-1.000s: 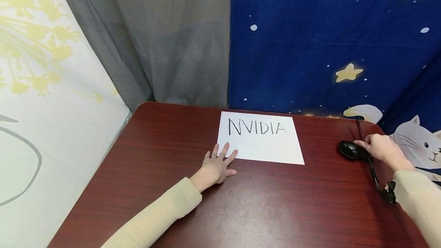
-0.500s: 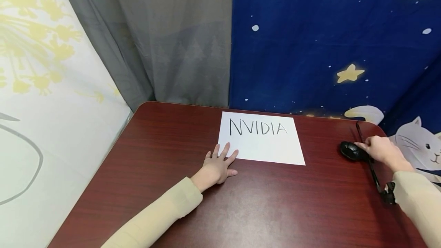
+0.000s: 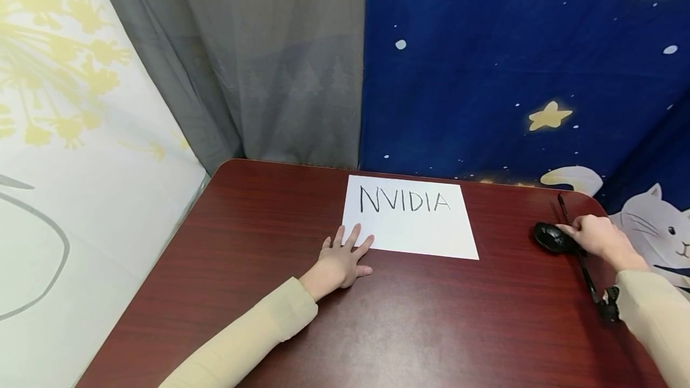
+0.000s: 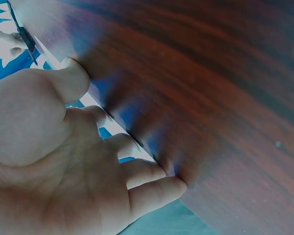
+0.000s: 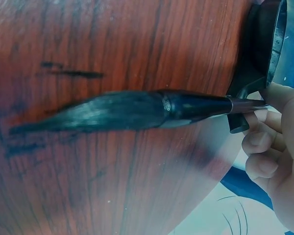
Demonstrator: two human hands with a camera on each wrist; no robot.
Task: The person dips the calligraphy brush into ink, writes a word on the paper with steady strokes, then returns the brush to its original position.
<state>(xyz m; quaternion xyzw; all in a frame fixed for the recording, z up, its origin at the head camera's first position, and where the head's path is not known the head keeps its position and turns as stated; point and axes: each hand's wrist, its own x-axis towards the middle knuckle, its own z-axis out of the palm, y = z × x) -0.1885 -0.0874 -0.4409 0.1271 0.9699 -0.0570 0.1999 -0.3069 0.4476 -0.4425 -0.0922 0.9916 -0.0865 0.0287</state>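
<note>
My left hand (image 3: 336, 265) lies flat with fingers spread, its fingertips on the lower left edge of a white paper sheet (image 3: 415, 229) lettered NVIDIA in black strokes. The left wrist view shows its palm side and fingertips against the wood. Far to the right, my right hand (image 3: 598, 237) pinches the dark handle of an ink brush (image 5: 201, 105) between thumb and fingers. The brush's black bristles point back toward my forearm, close above the table. Beside those fingers sits a black ink dish (image 3: 551, 237), partly hidden by the hand in the head view.
The red-brown wooden table (image 3: 242, 226) has rounded far corners. Dark streaks (image 5: 78, 73) show on its wood near the bristles. Behind it hang a grey curtain (image 3: 291, 76) and a blue starry one (image 3: 458, 88); a white patterned cloth (image 3: 108, 214) hangs at the left.
The head view drifts very slightly. Both hands, the paper, the ink brush and the ink dish stay where they were.
</note>
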